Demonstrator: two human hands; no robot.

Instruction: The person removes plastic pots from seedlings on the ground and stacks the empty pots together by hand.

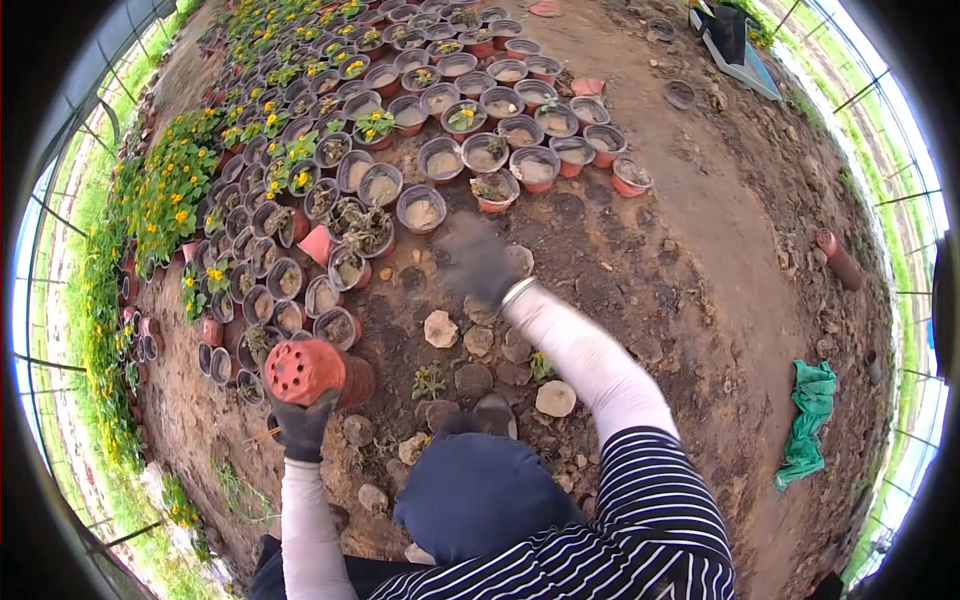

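Note:
My left hand (303,428), in a dark glove, grips a stack of red plastic pots (310,372). The stack lies tilted on its side, and the holed base of the end pot faces up and left. My right hand (478,262), also gloved, is smeared by motion over the bare soil, so its fingers cannot be made out. Just beyond it stands a soil-filled flowerpot (421,210), at the near edge of the pot rows. Round root-ball clods (440,329) lie scattered on the ground between my two arms.
Rows of flowerpots (440,100) fill the far ground, some bearing yellow-flowered plants (170,190) on the left. A dirt path runs along the right, with a green cloth (806,425) and a stack of red pots (838,260) on it. A light-coloured container (740,60) stands far right.

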